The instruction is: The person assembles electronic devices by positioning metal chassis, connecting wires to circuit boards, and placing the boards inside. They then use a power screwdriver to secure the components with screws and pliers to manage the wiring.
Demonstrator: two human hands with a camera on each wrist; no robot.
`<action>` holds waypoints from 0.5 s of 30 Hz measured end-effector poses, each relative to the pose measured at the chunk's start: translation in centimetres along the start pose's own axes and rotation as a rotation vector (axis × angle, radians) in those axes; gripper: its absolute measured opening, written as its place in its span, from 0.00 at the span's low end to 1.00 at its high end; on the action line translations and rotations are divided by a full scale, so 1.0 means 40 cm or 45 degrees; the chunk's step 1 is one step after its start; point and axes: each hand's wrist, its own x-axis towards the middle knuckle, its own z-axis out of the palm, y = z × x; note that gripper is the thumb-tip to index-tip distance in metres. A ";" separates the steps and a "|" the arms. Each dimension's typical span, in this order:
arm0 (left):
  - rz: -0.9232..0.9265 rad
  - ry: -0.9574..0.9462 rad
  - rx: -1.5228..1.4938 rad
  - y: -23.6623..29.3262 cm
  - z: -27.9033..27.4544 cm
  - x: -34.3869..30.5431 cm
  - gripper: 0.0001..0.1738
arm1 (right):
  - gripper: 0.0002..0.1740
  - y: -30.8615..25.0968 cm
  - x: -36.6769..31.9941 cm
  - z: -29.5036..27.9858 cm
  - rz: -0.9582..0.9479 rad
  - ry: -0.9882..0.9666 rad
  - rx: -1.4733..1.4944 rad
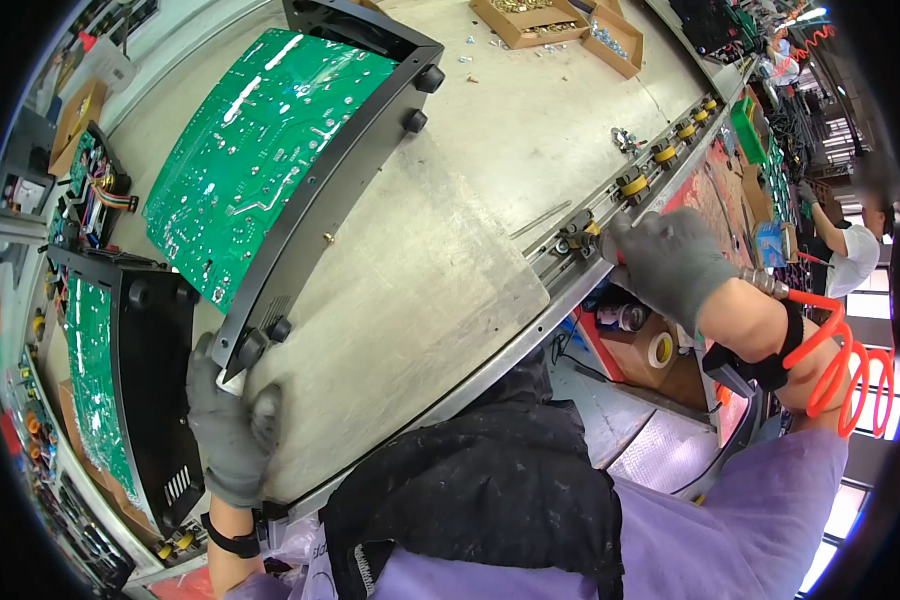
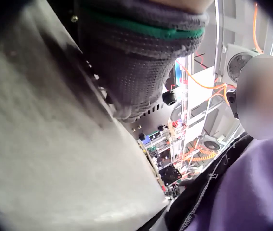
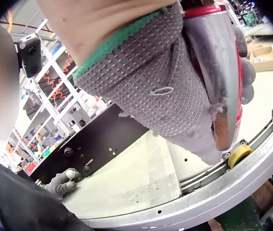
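Note:
A black metal chassis [image 1: 310, 215] carrying a large green circuit board [image 1: 255, 150] lies tilted on the grey mat [image 1: 420, 300]. My left hand [image 1: 232, 430], in a grey glove, grips the chassis's near corner, thumb on one side and fingers on the other; it shows as the left hand [image 3: 64, 182] in the right wrist view too. My gloved right hand [image 1: 670, 265] is at the bench's right edge, curled round a red and silver air tool [image 3: 223, 72]. An orange coiled hose [image 1: 845, 370] runs past that wrist. The tool's tip is hidden.
A second black chassis with a green board [image 1: 120, 390] stands left of my left hand. Yellow rollers [image 1: 633, 185] line the rail along the bench edge. Cardboard boxes of screws [image 1: 530, 22] sit at the far side. A tape roll [image 1: 660, 348] lies below the bench. Another person [image 1: 850, 250] stands at right.

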 end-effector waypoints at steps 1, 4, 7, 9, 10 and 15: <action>-0.054 0.006 -0.097 0.003 -0.008 0.000 0.19 | 0.15 -0.003 -0.003 -0.015 -0.003 0.000 -0.005; -0.227 0.001 -0.477 0.022 -0.035 -0.010 0.12 | 0.15 -0.014 -0.014 -0.038 0.034 -0.136 0.062; -0.100 0.016 -0.591 0.070 -0.040 0.016 0.11 | 0.22 -0.024 -0.010 0.006 0.088 -0.090 0.081; -0.155 -0.125 -0.789 0.098 -0.048 0.025 0.12 | 0.21 -0.026 -0.009 0.024 0.039 -0.011 0.034; -0.157 -0.126 -0.786 0.110 -0.039 0.033 0.12 | 0.21 -0.021 -0.010 0.029 0.036 -0.010 0.036; -0.014 -0.181 -1.024 0.155 0.008 0.093 0.11 | 0.16 -0.003 -0.036 0.012 0.000 -0.033 0.181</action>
